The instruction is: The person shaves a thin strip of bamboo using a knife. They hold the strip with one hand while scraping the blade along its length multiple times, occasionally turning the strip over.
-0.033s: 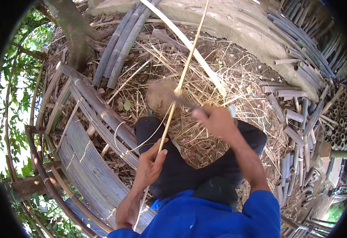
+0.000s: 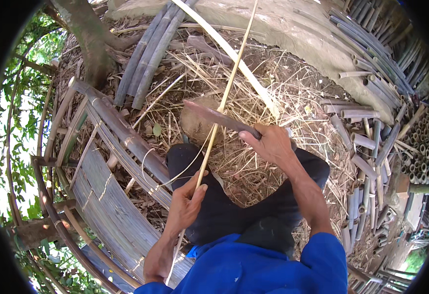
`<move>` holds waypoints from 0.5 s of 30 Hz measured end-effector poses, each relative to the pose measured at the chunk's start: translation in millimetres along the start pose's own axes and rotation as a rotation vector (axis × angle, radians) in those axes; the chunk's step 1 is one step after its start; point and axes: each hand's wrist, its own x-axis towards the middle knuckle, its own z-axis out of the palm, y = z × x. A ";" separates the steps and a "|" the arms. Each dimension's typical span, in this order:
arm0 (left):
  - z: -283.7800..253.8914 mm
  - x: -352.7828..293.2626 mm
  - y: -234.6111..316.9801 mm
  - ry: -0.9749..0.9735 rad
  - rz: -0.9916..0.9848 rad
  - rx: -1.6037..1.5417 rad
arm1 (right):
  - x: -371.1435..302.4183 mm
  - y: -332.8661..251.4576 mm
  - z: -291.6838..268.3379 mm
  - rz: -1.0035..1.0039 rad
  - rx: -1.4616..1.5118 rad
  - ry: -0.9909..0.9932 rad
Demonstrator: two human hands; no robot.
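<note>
So here's the setup: the left hand [image 2: 185, 206] is wrapped loosely around a long thin pale bamboo strip [image 2: 224, 95], fingers curled round it and the thumb lying along the top, so it's a closed grip but not a tight fist. The right hand [image 2: 272, 143] is fully clenched on the dark handle of a big dark-bladed chopping knife [image 2: 221, 117], knuckles up, no gap showing between fingers and handle.

The strip runs pretty much lengthwise through the picture, from low down near the left forearm, up through the left hand, and on to the top edge, leaning a bit to the right as it goes up. The knife lies across it: the blade points left and slightly up from the right hand, and it meets the strip just above the knees, in front of a brownish rounded wooden block [image 2: 195, 122] sitting on the ground. I can't tell if the edge is actually in the strip or just against it.

A thin curl of shaved bamboo [image 2: 175, 176] loops off the strip towards the left. A second, wider pale bamboo slat [image 2: 244, 66] slants across the straw-covered ground [image 2: 293, 93] behind. The person sits with dark trousers [image 2: 224, 210] and a blue shirt [image 2: 253, 264], with a curved woven bamboo frame [image 2: 106, 196] to the left and stacks of cut grey bamboo tubes [image 2: 371, 147] on the right.
</note>
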 end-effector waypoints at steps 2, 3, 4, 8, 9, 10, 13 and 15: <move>0.0 0.4 11.1 -0.005 -0.101 -0.041 | -18.0 -16.8 3.3 -0.131 -0.080 -0.056; -2.9 -1.2 8.8 -0.003 -0.093 -0.034 | -22.3 -23.0 6.2 -0.266 -0.163 -0.114; -1.0 -4.5 2.4 -0.003 -0.058 -0.008 | -18.6 -4.4 14.8 -0.283 -0.091 0.024; -3.8 -10.1 6.6 -0.004 -0.108 0.056 | 5.1 0.5 7.5 0.030 0.076 -0.076; -6.1 -11.7 7.5 -0.010 -0.146 0.039 | -5.5 -6.5 13.4 0.026 0.075 -0.067; -6.4 -20.9 3.2 0.000 -0.147 -0.065 | -17.7 -10.3 19.0 -0.101 -0.006 -0.086; -10.6 -25.1 -1.4 -0.043 -0.158 0.027 | 33.3 12.7 -2.5 0.100 -0.004 -0.073; -7.6 -30.1 0.6 -0.065 -0.204 0.032 | 18.8 19.9 8.8 0.036 0.005 0.015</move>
